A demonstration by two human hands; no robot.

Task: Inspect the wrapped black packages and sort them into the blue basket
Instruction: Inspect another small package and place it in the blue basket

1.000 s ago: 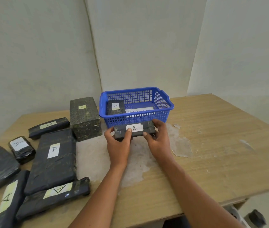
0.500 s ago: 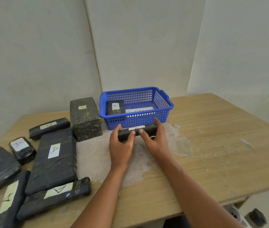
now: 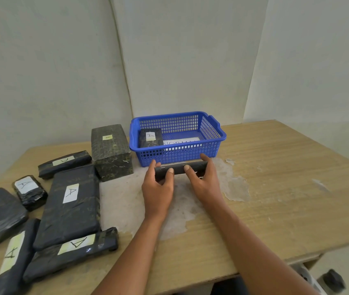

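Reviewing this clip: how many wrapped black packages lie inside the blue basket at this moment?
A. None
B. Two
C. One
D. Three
C: a single labelled package lies in the left end of the blue basket, while the package held by the left hand and the right hand is in front of the basket, outside it.

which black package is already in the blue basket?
The small A-labelled package at the left end of the blue basket. Every other package lies on the table or is held in front.
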